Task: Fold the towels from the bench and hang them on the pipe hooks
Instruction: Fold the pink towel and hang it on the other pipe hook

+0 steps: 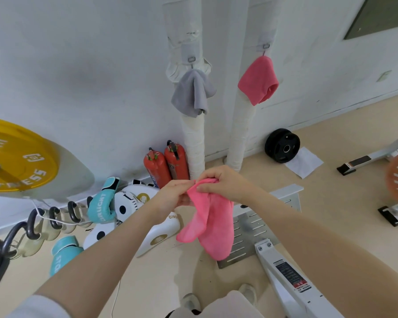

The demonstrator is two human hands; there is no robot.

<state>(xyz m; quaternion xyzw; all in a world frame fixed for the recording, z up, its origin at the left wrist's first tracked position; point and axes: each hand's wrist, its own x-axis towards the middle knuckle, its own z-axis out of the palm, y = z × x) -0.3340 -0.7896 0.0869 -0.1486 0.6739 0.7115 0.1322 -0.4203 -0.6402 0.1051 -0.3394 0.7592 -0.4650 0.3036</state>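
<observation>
Against the white wall, grey towel point(193, 94) and pink towel point(259, 80) already hang, while left hand point(174, 196) and right hand point(225, 183) pinch a loose pink cloth point(210, 222) whose dangling, uneven layers could unfold or slip off a hook.

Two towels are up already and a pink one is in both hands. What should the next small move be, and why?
Probably finish the fold. Both the left hand and the right hand pinch the top edge of the pink towel, which hangs loose and uneven. The grey towel and the hung pink towel each occupy a pipe hook.
</observation>
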